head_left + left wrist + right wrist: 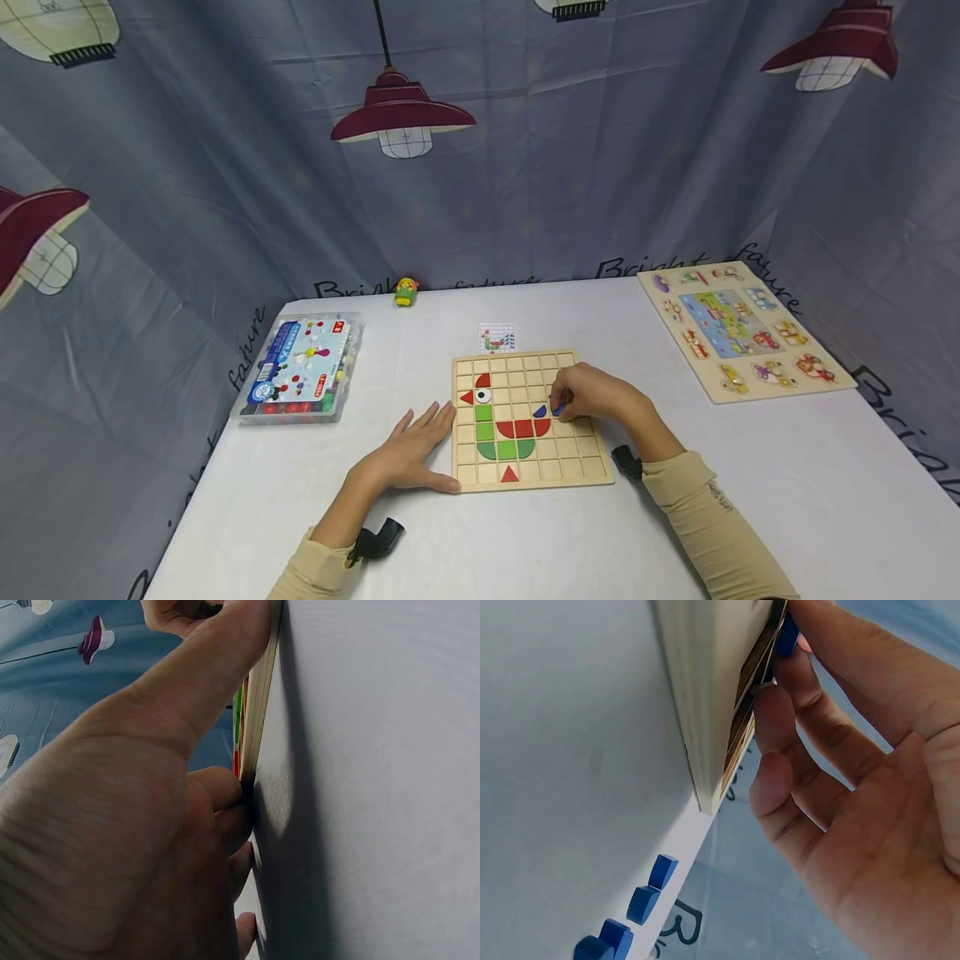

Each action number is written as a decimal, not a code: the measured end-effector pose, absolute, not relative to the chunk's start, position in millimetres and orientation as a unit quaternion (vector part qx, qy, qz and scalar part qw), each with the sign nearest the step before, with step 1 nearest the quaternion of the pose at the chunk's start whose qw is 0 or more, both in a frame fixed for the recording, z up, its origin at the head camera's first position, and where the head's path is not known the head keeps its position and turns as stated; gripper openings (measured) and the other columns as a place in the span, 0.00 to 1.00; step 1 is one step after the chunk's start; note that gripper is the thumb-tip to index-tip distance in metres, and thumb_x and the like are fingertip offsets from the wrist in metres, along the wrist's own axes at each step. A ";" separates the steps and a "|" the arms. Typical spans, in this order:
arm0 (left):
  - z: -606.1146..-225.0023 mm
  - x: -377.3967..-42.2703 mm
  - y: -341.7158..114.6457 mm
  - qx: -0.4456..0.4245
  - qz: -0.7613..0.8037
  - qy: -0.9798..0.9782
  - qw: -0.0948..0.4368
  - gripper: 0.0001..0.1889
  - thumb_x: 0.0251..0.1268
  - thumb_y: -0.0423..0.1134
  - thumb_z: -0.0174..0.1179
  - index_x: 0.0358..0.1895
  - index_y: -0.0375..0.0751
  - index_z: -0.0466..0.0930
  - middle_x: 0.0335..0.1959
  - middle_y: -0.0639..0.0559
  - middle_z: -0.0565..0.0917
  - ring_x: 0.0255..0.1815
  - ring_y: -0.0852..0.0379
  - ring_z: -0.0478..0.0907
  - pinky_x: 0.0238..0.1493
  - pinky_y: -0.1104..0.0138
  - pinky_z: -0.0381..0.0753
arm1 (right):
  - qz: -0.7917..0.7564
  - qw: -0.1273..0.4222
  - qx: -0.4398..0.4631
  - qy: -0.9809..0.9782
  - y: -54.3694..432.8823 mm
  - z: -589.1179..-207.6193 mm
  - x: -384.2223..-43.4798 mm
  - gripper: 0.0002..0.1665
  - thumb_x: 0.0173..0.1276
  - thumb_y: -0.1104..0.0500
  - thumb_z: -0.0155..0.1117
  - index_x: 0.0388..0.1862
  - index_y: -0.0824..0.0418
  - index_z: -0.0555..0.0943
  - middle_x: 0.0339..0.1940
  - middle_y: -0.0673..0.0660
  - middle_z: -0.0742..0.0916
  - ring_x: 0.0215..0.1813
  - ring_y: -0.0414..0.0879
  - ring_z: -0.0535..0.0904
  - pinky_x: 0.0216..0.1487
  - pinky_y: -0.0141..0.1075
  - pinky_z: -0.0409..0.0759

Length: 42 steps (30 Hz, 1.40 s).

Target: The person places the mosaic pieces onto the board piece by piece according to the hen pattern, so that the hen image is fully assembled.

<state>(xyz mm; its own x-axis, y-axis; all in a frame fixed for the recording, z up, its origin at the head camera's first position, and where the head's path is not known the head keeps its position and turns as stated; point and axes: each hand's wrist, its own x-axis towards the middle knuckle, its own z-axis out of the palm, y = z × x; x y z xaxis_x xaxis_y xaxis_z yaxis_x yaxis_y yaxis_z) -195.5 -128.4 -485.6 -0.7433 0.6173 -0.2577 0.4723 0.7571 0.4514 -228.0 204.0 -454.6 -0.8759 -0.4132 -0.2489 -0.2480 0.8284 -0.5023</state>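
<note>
A wooden grid board [570,468] lies on the white table, with red, green and blue pieces and an eye piece set in its squares as a bird shape. My right hand [592,392] pinches a small blue piece [787,636] between thumb and fingers, low over the board's right half. Just left of those fingertips sits another blue piece [540,412] on the grid. My left hand [411,454] lies spread at the board's left side, fingertips at its edge and thumb at the near left corner. In the left wrist view, that thumb [217,656] runs along the board's side.
Behind the board lies a small picture card [497,338]. A clear plastic box [300,367] of coloured parts is at left, a small toy figure [406,292] at the back, and a wooden picture puzzle [750,333] at right. Several loose blue blocks [643,904] lie beyond the board's right edge.
</note>
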 end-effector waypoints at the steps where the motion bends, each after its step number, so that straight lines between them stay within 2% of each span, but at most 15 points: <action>1: -486.2 -195.5 -128.4 0.297 0.180 0.916 0.199 0.61 0.45 0.68 0.68 0.78 0.42 0.46 0.81 0.50 0.49 0.82 0.49 0.41 0.80 0.46 0.37 | -0.234 0.177 -0.176 0.940 204.0 -454.5 -228.2 0.09 0.50 0.66 0.77 0.26 0.56 0.86 0.29 0.48 0.84 0.31 0.41 0.73 0.33 0.31 0.75; 15: -489.1 -197.5 -127.8 0.293 0.176 0.918 0.203 0.62 0.45 0.68 0.69 0.79 0.44 0.45 0.81 0.52 0.47 0.82 0.52 0.39 0.80 0.48 0.35 | -0.235 0.177 -0.190 0.937 203.8 -452.9 -228.7 0.09 0.50 0.67 0.77 0.26 0.56 0.86 0.28 0.48 0.83 0.30 0.40 0.73 0.31 0.31 0.75; 27: -489.7 -198.0 -127.4 0.296 0.180 0.916 0.203 0.61 0.44 0.67 0.69 0.78 0.42 0.47 0.81 0.50 0.49 0.82 0.50 0.40 0.80 0.47 0.36 | -0.251 0.177 -0.193 0.932 208.7 -452.0 -229.3 0.09 0.51 0.65 0.77 0.29 0.55 0.86 0.30 0.47 0.85 0.31 0.40 0.75 0.32 0.31 0.76; 35: -487.1 -200.5 -127.0 0.293 0.174 0.919 0.200 0.61 0.45 0.67 0.69 0.79 0.43 0.45 0.81 0.51 0.48 0.82 0.50 0.39 0.80 0.47 0.35 | -0.290 0.103 -0.161 0.938 250.5 -430.8 -231.8 0.10 0.55 0.63 0.73 0.38 0.60 0.87 0.37 0.53 0.87 0.37 0.45 0.78 0.33 0.34 0.78; 42: -486.7 -199.6 -127.5 0.293 0.177 0.918 0.200 0.62 0.44 0.67 0.70 0.79 0.43 0.46 0.81 0.51 0.49 0.82 0.50 0.40 0.80 0.47 0.36 | -0.294 0.077 -0.145 0.942 271.7 -425.5 -229.7 0.12 0.57 0.63 0.72 0.41 0.60 0.86 0.39 0.55 0.87 0.39 0.47 0.78 0.35 0.35 0.78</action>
<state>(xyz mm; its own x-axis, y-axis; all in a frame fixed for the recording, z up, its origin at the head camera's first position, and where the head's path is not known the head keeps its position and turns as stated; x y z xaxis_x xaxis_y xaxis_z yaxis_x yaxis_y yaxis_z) -199.6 -127.5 -486.7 -0.7485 0.6085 -0.2637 0.4671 0.7660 0.4416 -229.7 271.7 -425.5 -0.9460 -0.3185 -0.0606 -0.2274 0.7851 -0.5761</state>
